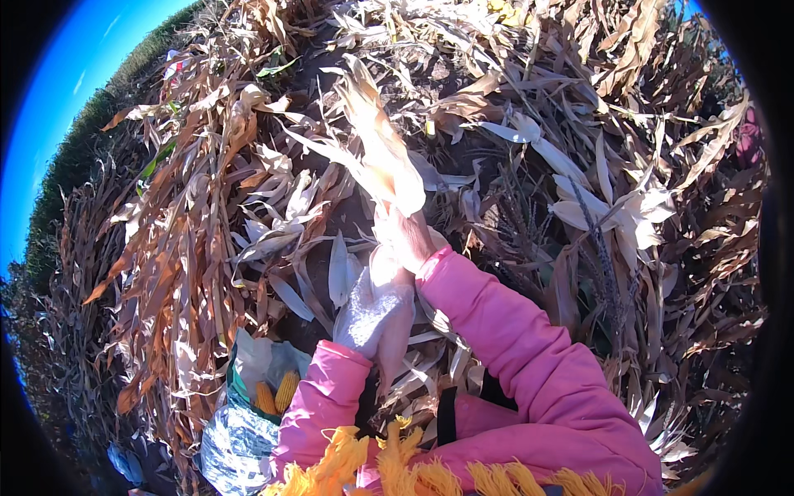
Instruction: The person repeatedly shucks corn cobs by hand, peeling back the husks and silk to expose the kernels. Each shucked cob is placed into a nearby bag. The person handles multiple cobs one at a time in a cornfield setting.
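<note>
In front of me, my left hand (pixel 369 313), in a white knit glove, grips the lower part of a corn ear in dry husk (pixel 384 152). My bare right hand (pixel 406 239) is closed around the husk just above the glove. Pale husk leaves fan up and away beyond my fingers. Strong sunlight washes out the spot where the two hands meet, so the ear's kernels cannot be made out. Beside my left forearm stands a plastic sack (pixel 239 437), its mouth open, with yellow husked corn ears (pixel 276 392) showing inside.
Cut dry corn stalks (pixel 192 248) lie heaped along the left. More stalks and leaves (pixel 682 310) cover the right side, with an opened pale husk (pixel 620 211) among them. Yellow fringe (pixel 403 459) hangs before my chest. A blue plastic piece (pixel 125 464) lies at lower left.
</note>
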Motion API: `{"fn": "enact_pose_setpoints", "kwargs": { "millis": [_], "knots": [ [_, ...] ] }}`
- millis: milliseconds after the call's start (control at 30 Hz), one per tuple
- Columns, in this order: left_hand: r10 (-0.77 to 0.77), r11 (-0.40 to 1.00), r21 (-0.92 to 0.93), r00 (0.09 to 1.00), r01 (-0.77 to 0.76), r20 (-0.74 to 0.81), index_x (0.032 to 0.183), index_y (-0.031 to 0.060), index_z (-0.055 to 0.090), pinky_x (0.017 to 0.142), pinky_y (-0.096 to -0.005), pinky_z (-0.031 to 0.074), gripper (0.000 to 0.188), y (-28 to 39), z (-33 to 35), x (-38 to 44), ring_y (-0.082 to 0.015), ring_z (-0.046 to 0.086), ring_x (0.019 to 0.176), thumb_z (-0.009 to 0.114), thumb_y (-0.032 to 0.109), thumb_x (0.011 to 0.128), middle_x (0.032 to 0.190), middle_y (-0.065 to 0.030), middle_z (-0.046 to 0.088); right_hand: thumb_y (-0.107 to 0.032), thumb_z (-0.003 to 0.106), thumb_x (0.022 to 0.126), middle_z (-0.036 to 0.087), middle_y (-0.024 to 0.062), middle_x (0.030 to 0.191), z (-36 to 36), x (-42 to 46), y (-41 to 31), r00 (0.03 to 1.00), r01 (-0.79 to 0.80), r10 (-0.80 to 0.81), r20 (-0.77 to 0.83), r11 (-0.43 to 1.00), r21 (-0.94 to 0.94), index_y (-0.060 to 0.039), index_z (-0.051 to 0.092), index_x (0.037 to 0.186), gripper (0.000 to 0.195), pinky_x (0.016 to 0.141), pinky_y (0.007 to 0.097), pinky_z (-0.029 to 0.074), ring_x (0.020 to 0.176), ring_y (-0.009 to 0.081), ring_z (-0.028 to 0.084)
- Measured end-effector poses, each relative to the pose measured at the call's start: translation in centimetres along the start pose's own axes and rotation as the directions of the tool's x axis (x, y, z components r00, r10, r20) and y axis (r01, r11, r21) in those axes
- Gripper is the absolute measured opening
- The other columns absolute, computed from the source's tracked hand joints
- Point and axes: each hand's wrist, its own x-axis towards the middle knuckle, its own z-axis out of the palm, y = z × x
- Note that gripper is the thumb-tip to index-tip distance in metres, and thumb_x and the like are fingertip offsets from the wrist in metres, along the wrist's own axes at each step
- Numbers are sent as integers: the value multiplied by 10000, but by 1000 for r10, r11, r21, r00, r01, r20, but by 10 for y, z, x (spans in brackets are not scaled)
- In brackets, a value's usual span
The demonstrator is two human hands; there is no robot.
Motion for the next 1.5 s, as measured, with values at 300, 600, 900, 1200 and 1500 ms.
{"fn": "enact_pose_setpoints", "kwargs": {
  "millis": [300, 600, 900, 1200, 1500],
  "knots": [
    [-45, 923, -381, 998, 62, 53, 1358, 17, 388, 846, -349, 464, 645, 2, 9, -10, -251, 565, 1017, 641, 324, 850, 1166, -162, 561, -493, 439, 968, 271, -66, 601, 19, -2, -43, 954, -119, 250, -165, 822, 557, -172, 377, 724, 408, 431, 217, 261, 478, 79, 246],
    [-69, 733, -649, 972, 203, 226, 1284, 24, 457, 730, -371, 516, 526, 14, 32, -27, -260, 605, 887, 622, 290, 861, 1055, -151, 596, -377, 465, 965, 311, -74, 573, -36, 20, -54, 979, 47, 154, -130, 452, 891, -147, 461, 729, 329, 417, 207, 236, 464, 64, 294],
    [105, 479, -857, 981, -192, -161, 1265, 40, 500, 777, -387, 545, 450, 36, -30, -33, -260, 623, 907, 610, 236, 876, 1079, -132, 609, -400, 520, 959, 340, -78, 608, -81, 35, -86, 764, 48, 143, -629, 960, 277, -104, 451, 983, 305, 370, 192, 244, 438, 27, 292],
    [143, 705, -653, 957, -277, -251, 1296, 50, 457, 768, -359, 545, 476, 29, -29, -28, -251, 624, 916, 634, 180, 873, 1090, -134, 596, -570, 556, 873, 681, 93, 967, -36, 15, -72, 833, -372, 542, 112, 699, -611, 15, 648, 1083, 629, 775, 281, 492, 909, 161, 632],
    [14, 757, -653, 999, -33, -35, 1308, 31, 462, 772, -365, 558, 464, 12, -24, -28, -276, 621, 979, 574, 6, 859, 1199, -135, 573, -565, 360, 961, 544, 192, 1305, 7, -7, -53, 800, -565, 462, 383, 794, 222, -5, 400, 1368, 693, 984, 422, 414, 1085, 300, 580]
  ]
}}
